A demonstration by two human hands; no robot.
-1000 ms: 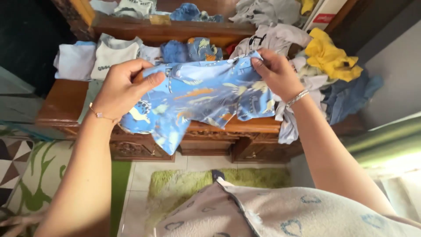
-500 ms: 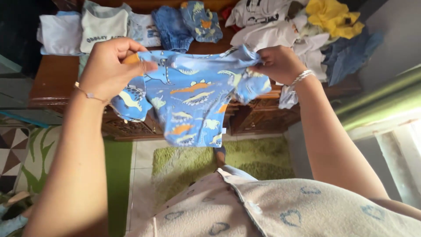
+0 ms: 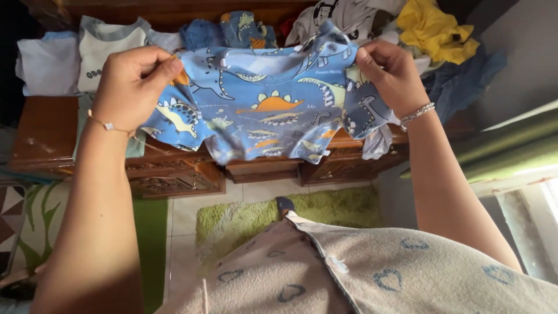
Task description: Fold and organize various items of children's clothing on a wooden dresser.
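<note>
A small blue dinosaur shirt [image 3: 264,113] hangs stretched between two hands, over the near edge of the wooden bench [image 3: 46,131]. The left hand [image 3: 131,84] pinches its left shoulder, and the right hand [image 3: 392,72] pinches its right shoulder. Half a second ago the shirt hung lower and narrower; now it is pulled wide and flat.

Bright daylight pours in from beyond my right hand [image 3: 392,72], glaring at that edge; left of my left hand [image 3: 131,87] lies dim, softly blurred.
</note>
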